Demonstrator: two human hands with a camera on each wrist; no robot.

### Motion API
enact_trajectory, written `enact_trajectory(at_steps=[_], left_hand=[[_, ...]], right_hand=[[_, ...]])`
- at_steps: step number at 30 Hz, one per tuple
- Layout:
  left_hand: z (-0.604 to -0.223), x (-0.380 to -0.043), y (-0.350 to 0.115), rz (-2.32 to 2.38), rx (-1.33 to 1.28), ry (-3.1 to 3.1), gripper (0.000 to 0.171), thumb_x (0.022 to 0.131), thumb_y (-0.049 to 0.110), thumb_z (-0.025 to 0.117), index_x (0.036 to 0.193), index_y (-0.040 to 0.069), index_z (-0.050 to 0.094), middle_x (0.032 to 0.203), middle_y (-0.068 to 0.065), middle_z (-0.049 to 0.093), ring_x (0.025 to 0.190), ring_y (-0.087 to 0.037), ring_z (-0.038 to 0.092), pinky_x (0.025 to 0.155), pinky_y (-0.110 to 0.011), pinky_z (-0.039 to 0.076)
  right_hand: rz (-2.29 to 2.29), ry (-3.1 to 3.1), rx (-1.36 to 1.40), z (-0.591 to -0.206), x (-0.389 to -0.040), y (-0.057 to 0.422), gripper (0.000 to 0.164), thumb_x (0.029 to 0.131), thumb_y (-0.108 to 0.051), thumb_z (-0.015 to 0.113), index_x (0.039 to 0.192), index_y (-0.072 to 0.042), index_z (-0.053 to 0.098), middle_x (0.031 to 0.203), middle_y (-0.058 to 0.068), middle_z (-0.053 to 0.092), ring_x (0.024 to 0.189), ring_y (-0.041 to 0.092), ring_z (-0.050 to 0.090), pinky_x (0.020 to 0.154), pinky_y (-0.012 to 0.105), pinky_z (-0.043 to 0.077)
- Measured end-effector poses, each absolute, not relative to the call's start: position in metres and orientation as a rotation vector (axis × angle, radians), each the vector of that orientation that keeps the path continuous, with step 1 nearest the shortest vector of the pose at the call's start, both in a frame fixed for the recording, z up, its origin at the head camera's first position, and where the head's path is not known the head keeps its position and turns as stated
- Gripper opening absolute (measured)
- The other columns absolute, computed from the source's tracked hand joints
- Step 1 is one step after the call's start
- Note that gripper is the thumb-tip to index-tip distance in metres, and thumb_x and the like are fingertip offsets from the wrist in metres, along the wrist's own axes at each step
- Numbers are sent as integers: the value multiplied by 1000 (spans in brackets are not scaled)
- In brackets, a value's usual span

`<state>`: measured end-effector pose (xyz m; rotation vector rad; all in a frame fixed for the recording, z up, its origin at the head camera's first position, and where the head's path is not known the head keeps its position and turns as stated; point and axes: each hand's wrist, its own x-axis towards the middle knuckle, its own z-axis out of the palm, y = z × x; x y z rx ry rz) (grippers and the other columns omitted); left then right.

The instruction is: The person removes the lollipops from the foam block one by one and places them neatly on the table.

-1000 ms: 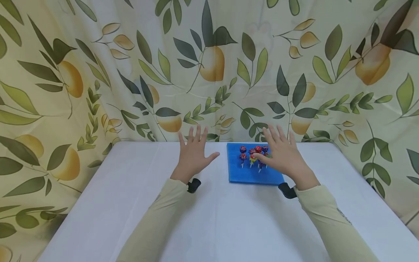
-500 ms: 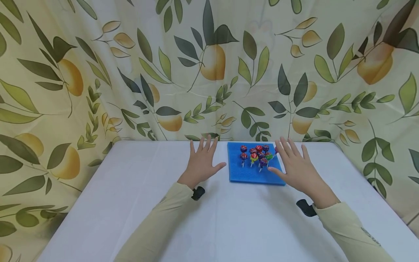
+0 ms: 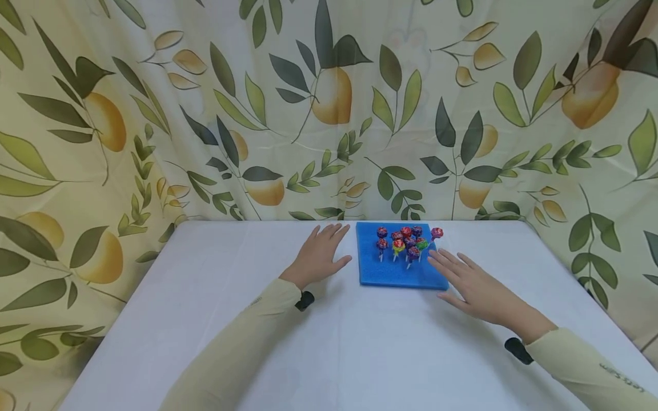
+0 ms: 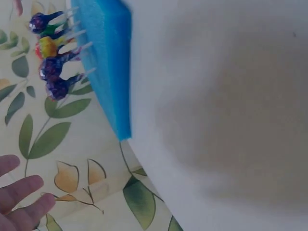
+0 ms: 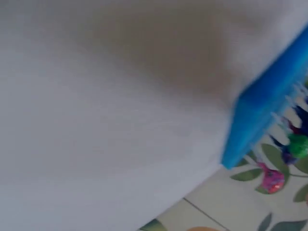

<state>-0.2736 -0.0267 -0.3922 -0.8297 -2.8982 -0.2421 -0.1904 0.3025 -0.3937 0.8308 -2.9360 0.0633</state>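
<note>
Several wrapped lollipops (image 3: 398,245) stand on their sticks in a blue foam board (image 3: 380,274) at the back of the table. A pink lollipop (image 3: 436,233) stands at the board's right edge. My left hand (image 3: 317,258), fingers straight and thumb out, hovers left of the board and holds nothing. Its fingertips (image 4: 33,185) show at the lower left of the left wrist view. Over the board's front right corner reaches my right hand (image 3: 478,291), fingers extended, nothing in it. The right wrist view shows the board and a pink lollipop (image 5: 273,180), but no fingers.
A white cloth covers the table (image 3: 329,348). Behind it hangs a curtain (image 3: 329,165) printed with leaves and fruit, close to the table's back edge. A black band (image 3: 518,350) sits at the right wrist.
The right hand has moved right and toward the front, uncovering the lollipops. My left hand has shifted slightly right and tipped lower. The board and lollipops stay in place.
</note>
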Motion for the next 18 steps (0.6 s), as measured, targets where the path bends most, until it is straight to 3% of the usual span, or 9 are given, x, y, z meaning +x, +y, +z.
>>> enact_trajectory(at_steps=[4,6,18], left_hand=[[-392,-281,-23,-203,-861,-2841,60,92,44,54,144,16,38,143,-5,46,135,-21,40,116,-46,25],[-391,-283,-21,-204,-870,-2820,56,92,42,54,141,16,42,141,-4,49,133,-20,43,115,-45,27],[-397,-294,-1,-258,-877,-2769,47,92,36,57,133,12,52,131,-5,58,124,-19,52,110,-38,37]], right_hand=[[11,-2958,894,-402,-194,310,65,90,-35,61,143,-6,38,150,15,36,138,37,31,114,53,24],[-24,-2972,907,-406,-197,313,63,90,-35,61,141,-5,40,149,15,38,137,38,33,111,56,27],[33,-3109,750,-422,-220,317,66,94,-38,52,142,5,34,148,25,32,137,44,27,110,61,22]])
